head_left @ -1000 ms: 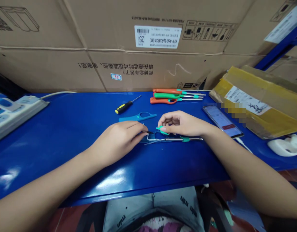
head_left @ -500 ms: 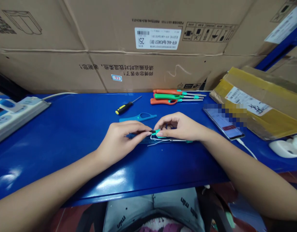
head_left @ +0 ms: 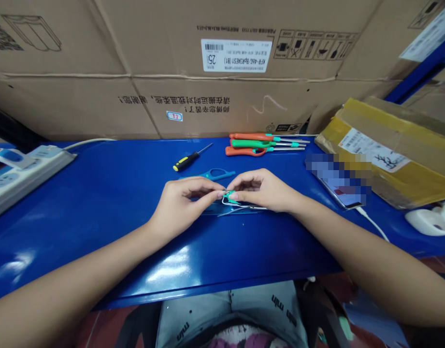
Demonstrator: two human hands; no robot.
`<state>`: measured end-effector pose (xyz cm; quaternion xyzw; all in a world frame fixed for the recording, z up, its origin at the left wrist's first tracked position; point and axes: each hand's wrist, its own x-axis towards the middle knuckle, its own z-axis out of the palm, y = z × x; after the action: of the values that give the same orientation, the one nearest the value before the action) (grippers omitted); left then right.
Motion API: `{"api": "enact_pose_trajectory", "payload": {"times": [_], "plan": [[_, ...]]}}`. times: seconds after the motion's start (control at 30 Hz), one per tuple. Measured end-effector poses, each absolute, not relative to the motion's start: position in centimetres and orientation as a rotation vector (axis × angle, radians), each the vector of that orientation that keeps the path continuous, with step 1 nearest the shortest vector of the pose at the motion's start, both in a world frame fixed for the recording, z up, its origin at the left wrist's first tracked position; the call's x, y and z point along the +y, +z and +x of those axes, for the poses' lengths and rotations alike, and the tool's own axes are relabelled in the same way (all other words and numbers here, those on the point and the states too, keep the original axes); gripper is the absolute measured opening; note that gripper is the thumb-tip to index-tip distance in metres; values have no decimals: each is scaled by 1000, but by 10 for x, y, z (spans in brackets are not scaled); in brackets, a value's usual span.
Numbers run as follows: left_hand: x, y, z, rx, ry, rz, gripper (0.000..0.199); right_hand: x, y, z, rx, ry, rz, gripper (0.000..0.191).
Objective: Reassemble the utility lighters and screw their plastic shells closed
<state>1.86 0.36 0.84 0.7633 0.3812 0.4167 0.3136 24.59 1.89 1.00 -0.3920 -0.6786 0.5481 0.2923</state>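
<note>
My right hand (head_left: 267, 190) pinches a small green part (head_left: 230, 197) with thin white wires, over the blue table. My left hand (head_left: 184, 205) meets it from the left, thumb and finger pressed together at the part's left end; what lies between those fingertips is too small to make out. A metal rod (head_left: 257, 208) shows below my right hand. Under both hands lies a blue casing piece (head_left: 215, 209), partly covered. Just behind them rests another blue casing half (head_left: 204, 175) with a loop-shaped opening.
A yellow-black screwdriver (head_left: 186, 162) and several orange and green lighters (head_left: 249, 144) lie at the back. Left is a power strip (head_left: 30, 166); right are a phone (head_left: 340, 188), a taped parcel (head_left: 385, 150) and a white case (head_left: 425, 221). Cardboard boxes (head_left: 179, 58) stand behind.
Both hands have shifted slightly left and away from me with the green part. The dark piece seen at my left fingertips is now mostly hidden.
</note>
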Motion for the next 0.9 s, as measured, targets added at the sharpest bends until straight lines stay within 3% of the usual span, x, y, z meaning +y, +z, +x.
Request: {"api": "enact_pose_trajectory", "payload": {"times": [0.2, 0.57, 0.9], "plan": [[9, 2, 16, 1037, 985, 1896, 15, 18, 10, 241, -1624, 1567, -1170, 28], [13, 0, 12, 747, 972, 2431, 18, 18, 21, 251, -1679, 1623, -1313, 25], [7, 2, 11, 627, 1160, 2621, 20, 15, 24, 249, -1661, 1692, -1280, 22]]}}
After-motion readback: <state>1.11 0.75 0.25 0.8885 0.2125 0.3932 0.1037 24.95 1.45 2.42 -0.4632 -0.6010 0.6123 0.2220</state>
